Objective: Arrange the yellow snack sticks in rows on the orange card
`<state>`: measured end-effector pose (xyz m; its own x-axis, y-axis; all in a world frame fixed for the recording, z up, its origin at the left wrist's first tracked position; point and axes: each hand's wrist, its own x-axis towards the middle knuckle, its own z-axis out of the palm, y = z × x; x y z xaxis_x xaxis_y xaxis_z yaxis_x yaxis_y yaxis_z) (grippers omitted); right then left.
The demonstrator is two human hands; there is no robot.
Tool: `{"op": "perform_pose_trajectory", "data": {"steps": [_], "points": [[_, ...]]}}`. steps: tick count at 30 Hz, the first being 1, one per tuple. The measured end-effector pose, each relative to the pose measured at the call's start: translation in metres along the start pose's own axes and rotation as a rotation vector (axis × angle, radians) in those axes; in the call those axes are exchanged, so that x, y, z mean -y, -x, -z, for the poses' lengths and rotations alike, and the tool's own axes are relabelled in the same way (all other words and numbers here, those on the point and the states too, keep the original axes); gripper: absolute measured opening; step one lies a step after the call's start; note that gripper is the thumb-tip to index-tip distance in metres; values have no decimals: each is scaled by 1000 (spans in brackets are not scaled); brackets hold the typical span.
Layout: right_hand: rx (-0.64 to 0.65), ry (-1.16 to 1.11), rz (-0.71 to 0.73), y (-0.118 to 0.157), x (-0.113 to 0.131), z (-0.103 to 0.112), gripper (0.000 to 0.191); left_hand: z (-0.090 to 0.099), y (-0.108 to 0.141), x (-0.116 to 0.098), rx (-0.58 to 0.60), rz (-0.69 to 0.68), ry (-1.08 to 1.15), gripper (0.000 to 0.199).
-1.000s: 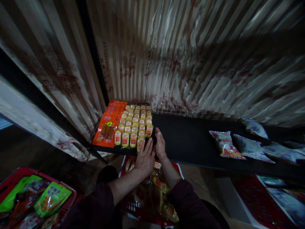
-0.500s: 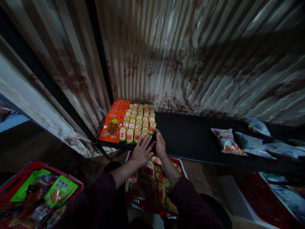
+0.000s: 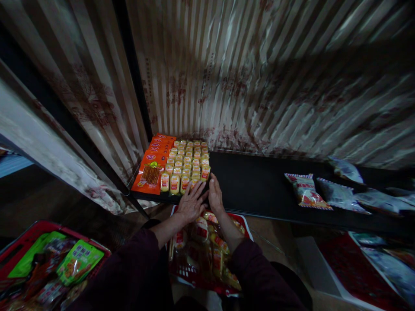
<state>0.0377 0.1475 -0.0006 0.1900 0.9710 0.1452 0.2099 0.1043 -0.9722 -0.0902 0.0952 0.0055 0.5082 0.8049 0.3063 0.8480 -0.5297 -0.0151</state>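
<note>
Several rows of small yellow wrapped snack cakes [image 3: 185,163] stand on the black shelf [image 3: 253,185]. My left hand [image 3: 192,203] lies over the front right corner of these rows, fingers stretched and somewhat spread, partly covering a cake there. My right hand [image 3: 215,194] is held on edge at the right side of the rows, fingers extended, near or touching the front right cake; contact is hard to make out. Below my forearms sits a red basket [image 3: 251,236] with more of the wrapped cakes [image 3: 217,257] in it.
Overlapping orange snack packets [image 3: 149,170] lie left of the cakes. Farther right on the shelf are several chip-like bags [image 3: 306,190]. A red basket of mixed snacks [image 3: 106,251] stands at lower left, another red container [image 3: 343,268] at lower right. A striped curtain [image 3: 240,86] hangs behind.
The view has shifted slightly. Both hands stay at the front right corner of the cakes, with my right hand marginally closer to the left one.
</note>
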Motion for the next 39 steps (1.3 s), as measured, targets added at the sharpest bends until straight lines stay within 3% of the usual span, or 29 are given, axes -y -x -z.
{"op": "perform_pose_trajectory", "data": {"steps": [9,16,23,27,34,39], "points": [[-27,186,113,-1,-9,-3,68,-10,3,5,-95,-28,19,58],[-52,349,347,12,-9,-6,58,-8,9,8,-97,4,9,61],[-38,432,456,22,-9,-6,55,-11,25,10,-136,24,-28,60],[-18,503,544,29,-3,-8,51,-6,37,15,-155,98,-52,61],[88,795,679,45,10,-27,49,1,48,40,-242,374,-64,63],[92,921,637,45,13,-38,50,-2,44,54,-227,373,-53,59]]}}
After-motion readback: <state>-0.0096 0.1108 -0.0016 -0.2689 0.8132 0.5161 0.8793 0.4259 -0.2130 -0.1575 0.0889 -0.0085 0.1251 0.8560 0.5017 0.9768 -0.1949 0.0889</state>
